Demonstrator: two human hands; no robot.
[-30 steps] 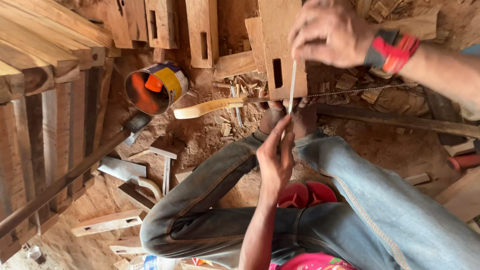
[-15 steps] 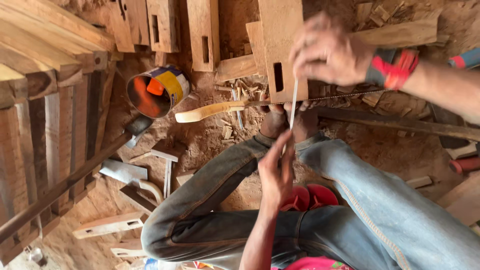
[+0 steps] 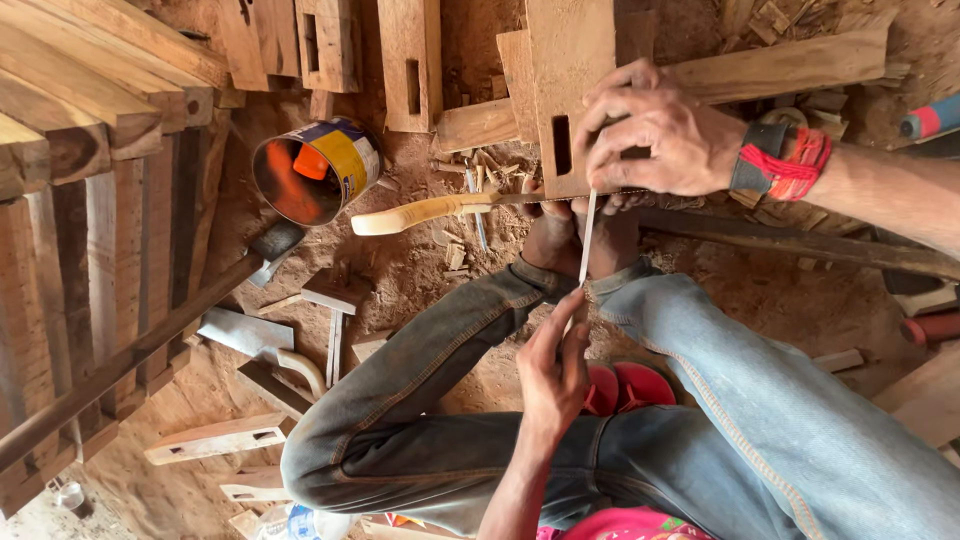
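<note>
A round tin can [image 3: 318, 170] with a yellow and blue label lay on its side on the dirt floor [image 3: 440, 280], its open mouth showing an orange inside, just beside the stacked wooden planks [image 3: 90, 150]. A blue and white wrapped package [image 3: 300, 522] sat at the bottom edge, near your bent knee in blue jeans [image 3: 420, 400].

Your two hands were well apart, joined only by a thin pale strip [image 3: 587, 240] that ran straight between them. One hand [image 3: 655, 130], with a black band and red thread at the wrist, pressed down on the flat wooden board with a rectangular slot [image 3: 570, 90], its fingers closed on the strip's far end at the board's edge. Your other hand [image 3: 555, 370], nearer your body, pinched the strip's near end between thumb and fingers. Which hand was left and which right you could not tell from this view.

The strip crossed over your bare feet [image 3: 585, 240]. A light wooden tool handle [image 3: 420, 212] lay on the floor just beside them, pointing towards the can.
</note>
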